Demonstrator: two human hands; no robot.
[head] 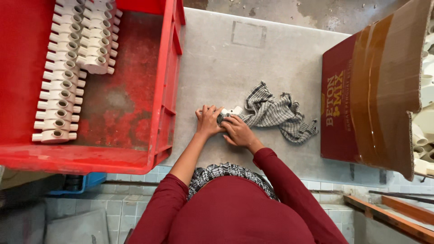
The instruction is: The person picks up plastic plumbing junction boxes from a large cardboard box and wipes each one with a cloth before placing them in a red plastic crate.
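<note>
white pipe fitting (pixel 230 111) | half-wrapped in checked cloth (pixel 275 114) | on grey table

The crate (pixel 158 113) at nine o'clock is bright red, its floor scuffed grey-white. The pipe fittings (pixel 68 68) lined up inside are off-white. The table (pixel 271 58) is mottled grey. At its centre lies a cloth (pixel 275 113) checked in grey and white. The cardboard box (pixel 361 99) at three o'clock is dark maroon with gold lettering and a glossy brown flap. The sleeves (pixel 275 180) are maroon.

Workshop — red crate (pixel 167 90) of white pipe fittings (pixel 68 68).
</note>
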